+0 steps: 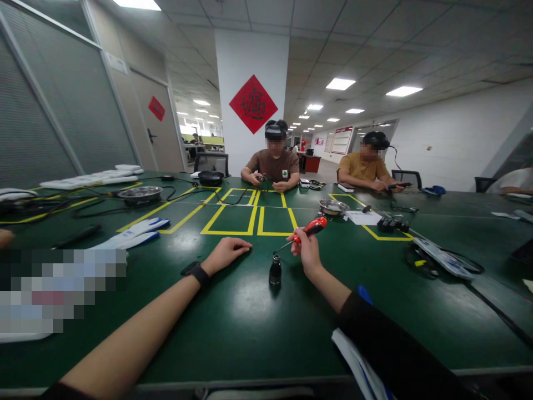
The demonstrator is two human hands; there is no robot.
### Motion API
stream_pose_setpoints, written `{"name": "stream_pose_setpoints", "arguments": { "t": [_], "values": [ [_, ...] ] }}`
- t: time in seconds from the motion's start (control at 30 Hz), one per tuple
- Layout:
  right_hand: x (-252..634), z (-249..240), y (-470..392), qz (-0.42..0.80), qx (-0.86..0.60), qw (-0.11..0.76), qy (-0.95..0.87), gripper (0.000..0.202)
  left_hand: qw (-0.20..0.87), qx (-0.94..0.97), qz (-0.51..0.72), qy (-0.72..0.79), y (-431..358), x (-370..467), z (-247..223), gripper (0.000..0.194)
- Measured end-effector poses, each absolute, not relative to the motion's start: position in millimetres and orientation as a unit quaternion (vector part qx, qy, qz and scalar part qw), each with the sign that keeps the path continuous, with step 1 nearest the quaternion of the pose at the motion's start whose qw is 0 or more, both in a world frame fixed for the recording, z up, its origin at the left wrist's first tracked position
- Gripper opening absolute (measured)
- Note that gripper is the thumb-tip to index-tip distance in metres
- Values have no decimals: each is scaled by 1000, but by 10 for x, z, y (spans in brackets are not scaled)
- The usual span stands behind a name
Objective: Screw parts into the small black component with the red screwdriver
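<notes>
Red diamond sign [254, 104] on white pillar [252, 53]; ceiling lights [340, 84] lit; grey door [155, 133].

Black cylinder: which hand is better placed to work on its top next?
Right, probably: the right hand holds the red screwdriver, tip near the top of the black cylinder. The left hand appears empty.

Ceiling light panels [340, 84] glow either side of the white pillar [252, 55], pale glare spots the green tabletop [245, 339] before it, and wide-angle distortion stretches the outer edges.
</notes>
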State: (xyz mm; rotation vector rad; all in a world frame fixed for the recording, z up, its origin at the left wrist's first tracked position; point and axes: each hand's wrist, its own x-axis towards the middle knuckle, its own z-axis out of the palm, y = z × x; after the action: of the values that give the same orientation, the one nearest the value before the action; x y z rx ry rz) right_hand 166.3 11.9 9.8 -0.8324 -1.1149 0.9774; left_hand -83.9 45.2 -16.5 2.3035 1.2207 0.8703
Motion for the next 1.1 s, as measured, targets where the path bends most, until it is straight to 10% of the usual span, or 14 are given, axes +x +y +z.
{"name": "stream_pose_setpoints", "arguments": {
  "t": [0.87,1.1],
  "values": [
    [1646,10,131,449,-407,626,-491,31,317,581,581,475,511,-1302,279,51],
    [1617,8,131,450,-398,635,-486,30,203,648,354,644,318,-1982,85,68]
  ]
}}
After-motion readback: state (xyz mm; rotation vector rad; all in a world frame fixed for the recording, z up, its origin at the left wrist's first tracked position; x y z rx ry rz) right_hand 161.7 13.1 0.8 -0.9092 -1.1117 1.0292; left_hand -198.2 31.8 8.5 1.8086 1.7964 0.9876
